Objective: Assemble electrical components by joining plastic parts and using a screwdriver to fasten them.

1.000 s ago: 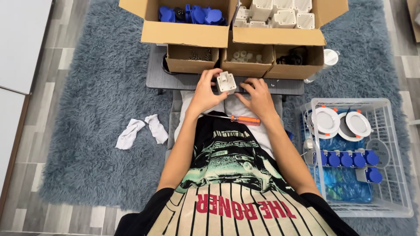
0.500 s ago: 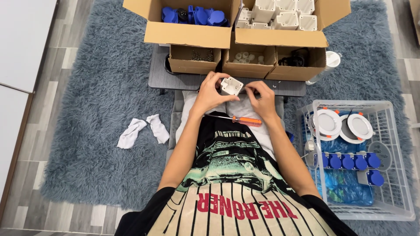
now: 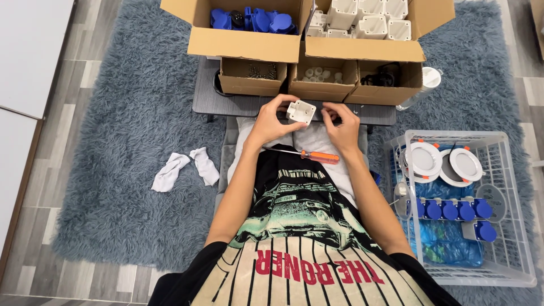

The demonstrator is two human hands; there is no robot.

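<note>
Left hand [image 3: 272, 122] fingers curl round the white box [image 3: 301, 111], gripping it at its left side, tilted, above the desk [image 3: 238, 103] edge. Right hand [image 3: 341, 123] sits just right of it, fingers pinched together on something too small to tell. Screwdriver [image 3: 309, 154] lies crosswise on the lap, nearer.

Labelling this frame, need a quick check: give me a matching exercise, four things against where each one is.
Things:
1. small white square plastic box
2. orange-handled screwdriver
3. pair of white socks
4. round white lamp fittings

Places:
A. in the white wire basket
B. on the grey shaggy rug
C. in the left hand, with the right hand beside it
D. across the person's lap

Pairs: 1-C, 2-D, 3-B, 4-A
</note>
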